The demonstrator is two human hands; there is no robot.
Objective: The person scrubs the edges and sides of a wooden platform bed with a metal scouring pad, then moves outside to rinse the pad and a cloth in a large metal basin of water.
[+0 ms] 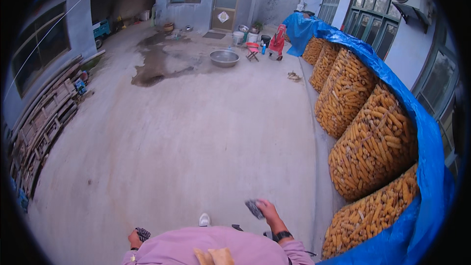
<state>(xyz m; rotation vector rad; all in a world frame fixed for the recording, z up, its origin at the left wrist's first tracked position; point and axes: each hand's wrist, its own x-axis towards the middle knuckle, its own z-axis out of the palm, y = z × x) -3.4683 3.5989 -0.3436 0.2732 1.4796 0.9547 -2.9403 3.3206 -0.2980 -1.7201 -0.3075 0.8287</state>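
Note:
My left hand [135,239], low in the view to the left of my body, is closed on a dark patterned cloth [143,234]. On the other side, my right hand [268,210] grips a similar dark, light-flecked cloth [254,209], slightly blurred, out over the concrete floor. A black watch or band [282,236] is on the right wrist. My pink top [217,241] fills the bottom middle, with a light shoe [204,219] showing just beyond it. What the tan shapes at the bottom edge are, I cannot tell.
Net bundles of corn cobs [373,143] under a blue tarpaulin [430,147] line the right side. Stacked old wood [48,117] lies along the left wall. Ahead stand a metal basin [224,59], a folding stool [252,51], buckets [238,38] and a wet patch [151,70].

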